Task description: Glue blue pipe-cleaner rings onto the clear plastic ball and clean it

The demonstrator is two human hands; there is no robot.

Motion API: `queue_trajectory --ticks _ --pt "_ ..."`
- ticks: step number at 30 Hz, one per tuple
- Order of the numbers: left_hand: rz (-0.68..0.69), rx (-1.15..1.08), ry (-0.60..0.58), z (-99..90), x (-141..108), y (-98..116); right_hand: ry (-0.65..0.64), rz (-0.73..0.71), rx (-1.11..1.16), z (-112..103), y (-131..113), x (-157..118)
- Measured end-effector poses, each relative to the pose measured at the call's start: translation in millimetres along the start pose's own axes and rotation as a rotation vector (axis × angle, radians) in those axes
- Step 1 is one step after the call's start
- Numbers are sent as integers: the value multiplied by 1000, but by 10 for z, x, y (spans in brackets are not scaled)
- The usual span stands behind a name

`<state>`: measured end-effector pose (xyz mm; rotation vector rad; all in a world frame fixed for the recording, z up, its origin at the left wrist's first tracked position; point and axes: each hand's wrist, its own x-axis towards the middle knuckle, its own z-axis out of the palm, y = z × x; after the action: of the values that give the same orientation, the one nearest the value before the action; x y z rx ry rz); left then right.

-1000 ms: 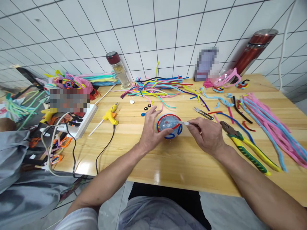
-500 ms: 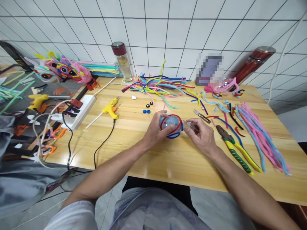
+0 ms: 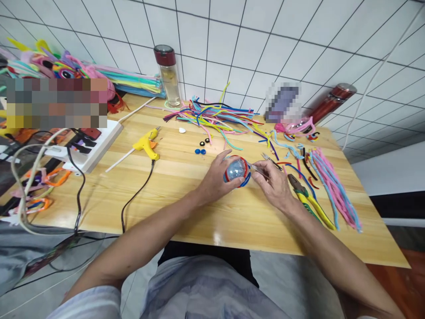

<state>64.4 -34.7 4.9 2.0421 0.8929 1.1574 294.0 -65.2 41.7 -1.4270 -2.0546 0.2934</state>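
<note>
My left hand (image 3: 219, 175) is closed around a clear plastic ball (image 3: 237, 167) ringed with red and blue pipe cleaners. A blue loop (image 3: 246, 179) sticks out on the ball's right side. In the fingers of my right hand (image 3: 274, 184) is a slim, silvery, tweezers-like tool (image 3: 257, 169), its tip at the ball's right edge. My fingers cover most of that tool. Just beyond the right hand lie thread snips (image 3: 272, 161), partly hidden. Green and yellow pliers (image 3: 307, 199) rest to the right of it.
A yellow glue gun (image 3: 148, 144) and a white power strip (image 3: 96, 148) lie at left, with cables. Pipe cleaners (image 3: 215, 117) are heaped at the back; a pink and blue bundle (image 3: 334, 186) lies right. A glass bottle (image 3: 168, 77) and red flask (image 3: 334, 104) stand by the wall. Blue beads (image 3: 200, 151) lie mid-table.
The view has shifted and turned slightly. The ball has turned a little in my left hand. My right hand stays beside it, the tool's tip now showing more clearly by the ball's edge.
</note>
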Motion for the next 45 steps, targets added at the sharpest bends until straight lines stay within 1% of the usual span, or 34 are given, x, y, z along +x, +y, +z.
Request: queue_trajectory --ticks 4,6,7,9,11,13,15,17,19,21,23,25,27,28,30,32,33,34,35,36,37,38,40,41,42,43,44,45 --pt "-33 6 -15 24 -19 -5 -12 -142 -163 -127 -1 35" --pt "-31 4 -19 24 -29 8 -1 -192 -180 -120 20 52" --pt "-29 1 -24 19 -31 14 17 -189 -167 -100 38 58" --pt "-25 -2 -54 -7 -30 18 84 -122 -120 -41 93 58" --pt "-18 0 -92 -45 -18 8 143 -10 -82 21 168 44" --pt "-5 4 -103 -78 3 -15 163 116 -85 67 255 24" --pt "-6 16 -55 -92 26 -41 136 238 -149 96 344 14" --pt "-48 41 43 -91 46 -63 91 328 -254 115 425 29" --pt "-112 78 148 -90 62 -77 35 340 -353 123 481 61" --pt "-165 107 243 -100 79 -86 -17 289 -439 115 486 77" --pt "-198 106 350 -127 99 -95 -53 221 -515 101 416 28" --pt "-204 71 468 -165 124 -105 -79 156 -549 117 262 -111" --pt "-186 23 565 -206 154 -108 -128 90 -514 214 36 -309" --pt "-170 0 601 -225 168 -102 -164 69 -483 302 -93 -405" --pt "-140 -39 646 -257 189 -68 -264 31 -425 537 -353 -544" --pt "-111 -66 653 -281 194 -5 -354 20 -391 756 -570 -601" --pt "-96 -78 649 -290 190 32 -389 15 -383 811 -648 -620" --pt "-83 -91 643 -298 183 69 -422 1 -382 804 -704 -655" --pt "-74 -103 636 -306 174 104 -453 -15 -390 725 -738 -720" --pt "-69 -115 631 -312 166 134 -489 -34 -410 571 -754 -826" --pt "-68 -126 630 -316 160 159 -523 -43 -448 356 -759 -971" --pt "-69 -136 631 -319 158 177 -556 0 -518 102 -760 -1142" --pt "-74 -151 635 -317 163 201 -627 162 -703 -397 -774 -1473" --pt "-80 -156 639 -313 169 209 -649 233 -775 -572 -794 -1579" --pt "-86 -160 643 -308 174 215 -617 262 -816 -660 -824 -1620" --pt "-92 -163 643 -302 178 219 -548 245 -814 -649 -862 -1591" --pt "-96 -165 642 -296 179 220 -477 188 -769 -539 -906 -1497" --pt "-98 -163 636 -290 177 216 -418 116 -698 -348 -955 -1356"
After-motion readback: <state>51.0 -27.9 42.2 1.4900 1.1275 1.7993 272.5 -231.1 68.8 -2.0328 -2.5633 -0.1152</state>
